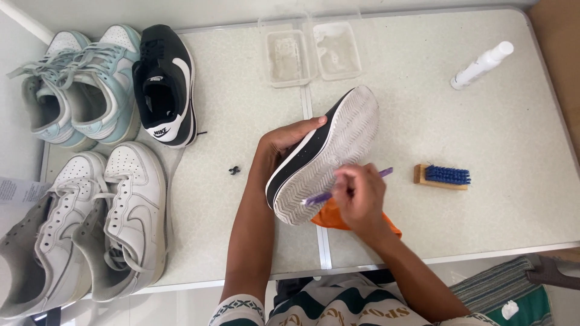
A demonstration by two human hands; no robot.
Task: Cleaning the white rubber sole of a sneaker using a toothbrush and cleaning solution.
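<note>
The right hand (360,198) is closed on a purple toothbrush (319,197) against the sole of a black-and-white sneaker (326,156), above an orange cloth (329,218). The left hand (289,136) wraps the sneaker's upper, tilting it sole-up over the worktop (241,199). If that one-handed hold slackens under scrubbing, the sneaker could twist toward the soap tubs (312,51) beyond.

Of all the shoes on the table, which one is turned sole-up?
The black-and-white sneaker gripped by the left hand, its white sole facing the camera. The other shoes rest upright on their soles at the table's left end.

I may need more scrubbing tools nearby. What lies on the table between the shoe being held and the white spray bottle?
Nothing: in the head view the table is bare between the shoe and the spray bottle.
</note>
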